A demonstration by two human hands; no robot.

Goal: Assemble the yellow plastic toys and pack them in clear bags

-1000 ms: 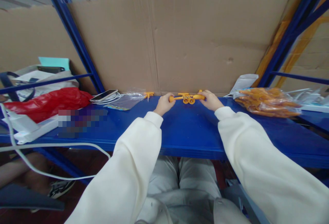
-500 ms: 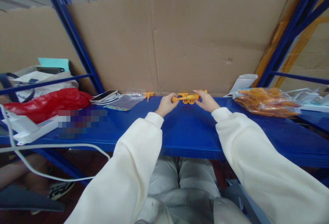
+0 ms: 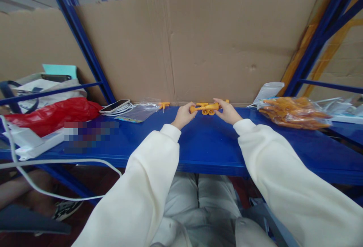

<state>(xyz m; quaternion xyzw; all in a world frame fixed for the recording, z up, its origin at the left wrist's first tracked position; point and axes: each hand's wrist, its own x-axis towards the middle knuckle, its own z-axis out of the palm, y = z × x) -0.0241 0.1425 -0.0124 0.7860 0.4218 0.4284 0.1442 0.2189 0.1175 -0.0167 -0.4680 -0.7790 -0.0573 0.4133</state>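
Near the back of the blue shelf, my left hand (image 3: 183, 115) is closed around the knobbed end of an orange plastic threaded rod (image 3: 198, 108). My right hand (image 3: 229, 112) grips the far end of an orange plastic barrel (image 3: 211, 106), in line with the rod. Both pieces lie level between my hands, and rod and barrel appear to meet. Just below and behind them are small round orange rings (image 3: 208, 112) and another orange piece (image 3: 202, 104), partly hidden. To the left of my left hand lie orange T-shaped handles with metal spirals (image 3: 164, 106).
A clear plastic bag (image 3: 141, 111) and a phone with a coiled white cable (image 3: 115, 106) lie left. Further left are a red bag (image 3: 62, 112) and a white power strip (image 3: 42, 145). Bagged orange parts (image 3: 292, 112) sit right. Cardboard (image 3: 215, 46) stands behind.
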